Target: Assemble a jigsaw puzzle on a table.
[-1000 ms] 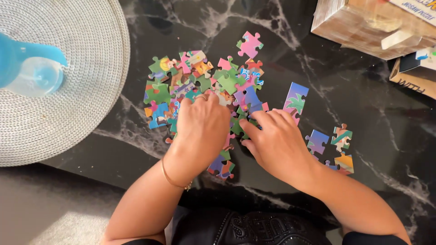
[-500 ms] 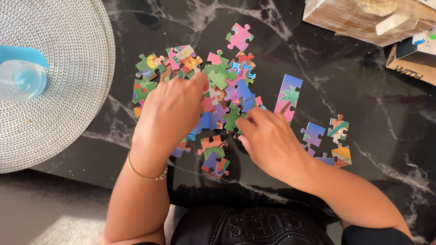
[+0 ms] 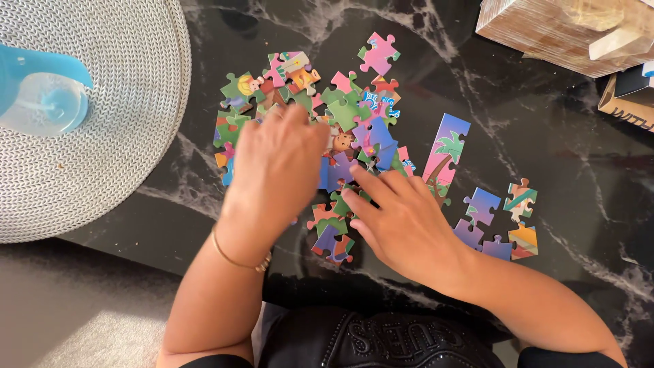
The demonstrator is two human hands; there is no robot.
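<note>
Spreading flat over the pile of pieces [image 3: 334, 129] at the frame's centre, the left hand [image 3: 276, 167] and right hand [image 3: 402, 221], fingers loose and pinching nothing, could push the joined strip [image 3: 446, 153] at centre right apart on the bench [image 3: 545, 136].

Both hands [image 3: 279, 163] spread over loose puzzle pieces [image 3: 347, 112].

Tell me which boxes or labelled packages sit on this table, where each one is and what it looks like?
Wood-grain box: top right corner of the black marble table, rectangular, pale brown, cut off by the frame edge.
Cardboard box: right edge, just below the wood-grain box, tan with dark lettering, mostly out of frame.
No screens or signs show.
</note>
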